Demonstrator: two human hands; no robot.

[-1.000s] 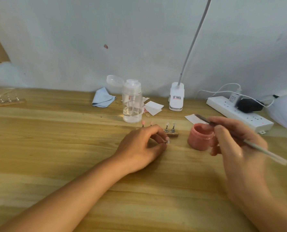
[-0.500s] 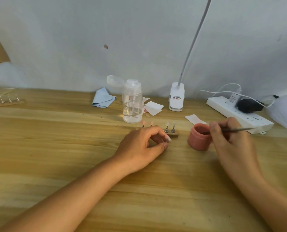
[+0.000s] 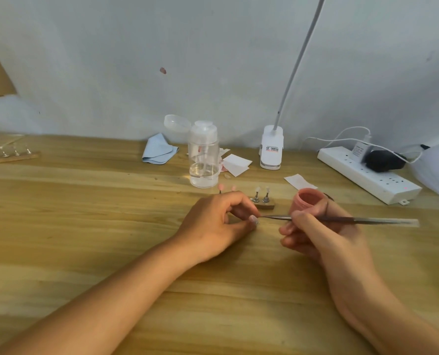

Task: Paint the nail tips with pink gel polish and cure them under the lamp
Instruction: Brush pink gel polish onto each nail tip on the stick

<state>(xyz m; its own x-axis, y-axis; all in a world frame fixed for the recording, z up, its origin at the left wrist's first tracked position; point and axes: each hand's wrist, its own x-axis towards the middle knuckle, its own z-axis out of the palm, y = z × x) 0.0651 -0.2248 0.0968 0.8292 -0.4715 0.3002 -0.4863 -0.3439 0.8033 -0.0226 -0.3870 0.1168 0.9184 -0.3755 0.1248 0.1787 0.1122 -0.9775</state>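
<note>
My left hand (image 3: 218,221) rests on the wooden table and pinches a small nail tip (image 3: 254,221) between thumb and forefinger. My right hand (image 3: 315,231) grips a thin brush (image 3: 354,220) lying level, its point touching that nail tip. Behind my right fingers stands the open pink gel pot (image 3: 306,201). A small wooden holder (image 3: 264,205) just behind my left hand carries two clear tips on metal stands; two pink tips (image 3: 227,187) show above my left knuckles. At the far right edge sits the white curing lamp (image 3: 436,170), only partly in view.
A clear pump bottle (image 3: 203,160) stands behind the holder, with a blue cloth (image 3: 158,152) and white paper pads (image 3: 236,163) near it. A clip lamp base (image 3: 271,149) and a white power strip (image 3: 367,172) line the back wall. Another tip holder (image 3: 8,155) lies far left.
My right hand has come away from the pink pot and moved left and nearer, bringing the brush point onto the nail tip. My left hand has stayed in place.
</note>
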